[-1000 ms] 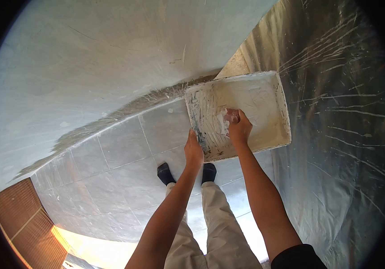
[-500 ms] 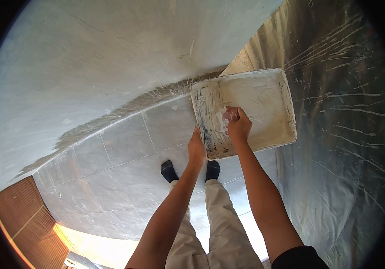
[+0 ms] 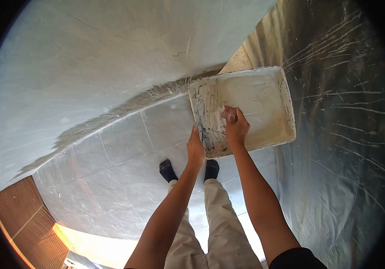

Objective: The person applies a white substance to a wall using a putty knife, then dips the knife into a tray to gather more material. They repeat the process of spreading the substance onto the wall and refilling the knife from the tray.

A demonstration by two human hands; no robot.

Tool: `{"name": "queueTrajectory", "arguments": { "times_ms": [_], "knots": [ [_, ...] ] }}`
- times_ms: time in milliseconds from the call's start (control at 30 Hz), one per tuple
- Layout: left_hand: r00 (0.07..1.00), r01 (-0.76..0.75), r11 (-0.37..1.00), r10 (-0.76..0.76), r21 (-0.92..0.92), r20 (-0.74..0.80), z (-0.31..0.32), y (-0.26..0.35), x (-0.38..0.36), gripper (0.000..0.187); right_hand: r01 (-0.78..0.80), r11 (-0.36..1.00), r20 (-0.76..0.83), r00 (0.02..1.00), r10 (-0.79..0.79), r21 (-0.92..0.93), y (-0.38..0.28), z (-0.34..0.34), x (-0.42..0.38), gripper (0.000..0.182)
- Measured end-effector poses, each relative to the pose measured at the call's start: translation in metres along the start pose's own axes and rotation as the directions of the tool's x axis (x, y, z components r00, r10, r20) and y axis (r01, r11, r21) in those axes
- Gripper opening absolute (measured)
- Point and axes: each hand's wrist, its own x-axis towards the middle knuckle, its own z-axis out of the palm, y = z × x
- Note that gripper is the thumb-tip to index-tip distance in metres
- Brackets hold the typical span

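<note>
A paint tray point(image 3: 264, 143), coated in off-white paint and streaked dark on its ribbed left side, is held out in front of me. My left hand point(image 3: 195, 148) grips its left edge near the lower corner, part of the fingers hidden behind the rim. Over the ribbed part, my right hand point(image 3: 237, 130) is closed on a small reddish-brown tool point(image 3: 229, 113). Whitish paint covers the tool's left end. Its exact kind is not clear, as the fingers hide part of it.
Grey tiles point(image 3: 120, 143) cover the floor under my socked feet point(image 3: 167, 169). A smooth grey wall point(image 3: 111, 54) rises ahead and to the left. Plastic sheeting point(image 3: 335, 157) with paint drips hangs at right. A brown grid panel point(image 3: 26, 219) is at lower left.
The tray and both hands sit very slightly further left and up in the view. Both grips stay the same, with the tool still over the ribbed part.
</note>
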Motion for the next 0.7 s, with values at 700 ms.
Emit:
{"name": "queueTrajectory", "arguments": {
  "times_ms": [700],
  "knots": [
    [0.997,-0.081,0.994,0.08,0.072,0.025,-0.01,-0.002,-0.01,0.059,-0.059,0.995,-0.033,0.998,0.062,0.078,-0.02,0.022,0.0,0.022]
  ]
}}
